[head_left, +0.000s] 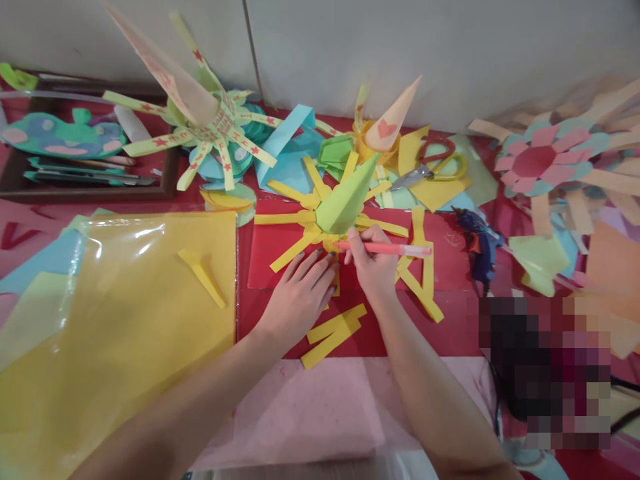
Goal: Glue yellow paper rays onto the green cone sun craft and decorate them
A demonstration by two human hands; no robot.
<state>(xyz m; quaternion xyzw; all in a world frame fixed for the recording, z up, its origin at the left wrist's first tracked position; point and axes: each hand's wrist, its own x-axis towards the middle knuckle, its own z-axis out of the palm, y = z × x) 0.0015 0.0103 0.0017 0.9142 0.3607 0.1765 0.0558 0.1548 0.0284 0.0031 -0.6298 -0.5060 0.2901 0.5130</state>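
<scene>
A paper craft with a green paper cone [345,200] at its centre and yellow paper strips [283,219] fanning outward lies on a red sheet [265,257]. My left hand [305,290] rests flat on its near side, fingers stretched toward the cone. In my right hand [373,267] is a pink marker [400,249], gripped near its tip, which points at the yellow base of the cone beside my left fingertips. Loose yellow strips [335,330] lie just below my hands, and more strips [425,267] are to the right.
Left lies yellow paper in clear plastic [150,320], with a tool tray [90,195] behind. Finished cone crafts [200,113] stand along the wall. Scissors [425,170] and a blue glue gun [480,247] are on the right, near a paper flower [535,160]. A blurred patch covers the lower right.
</scene>
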